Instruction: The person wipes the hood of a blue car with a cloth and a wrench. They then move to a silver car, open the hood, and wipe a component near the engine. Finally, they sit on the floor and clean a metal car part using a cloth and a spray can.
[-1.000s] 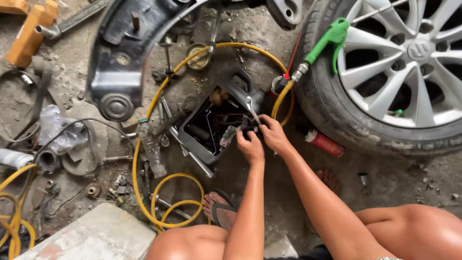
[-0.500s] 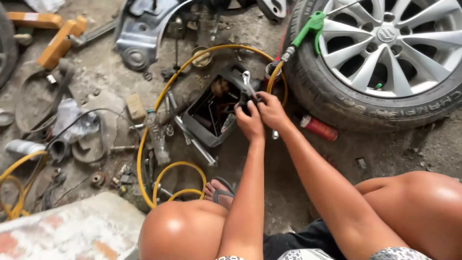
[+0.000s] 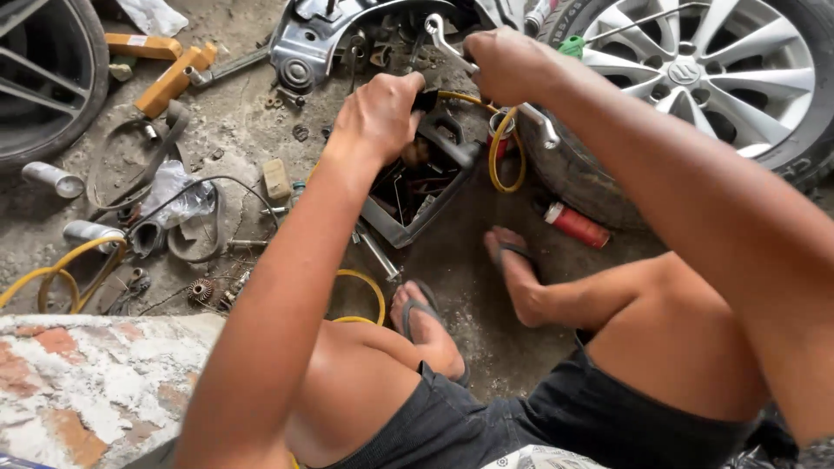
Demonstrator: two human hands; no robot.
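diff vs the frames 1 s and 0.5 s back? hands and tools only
The right hand has lifted up off the open black toolbox, now gripping a silver wrench near the wheel. The left hand has parted from it and stays low at the toolbox rim. The toolbox, the yellow hose and the wheel lie as before.

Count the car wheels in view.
2. One wheel with silver spokes stands at top right, beside the right hand holding a wrench. Another wheel is cut off at the top left edge. Others may lie outside the frame.
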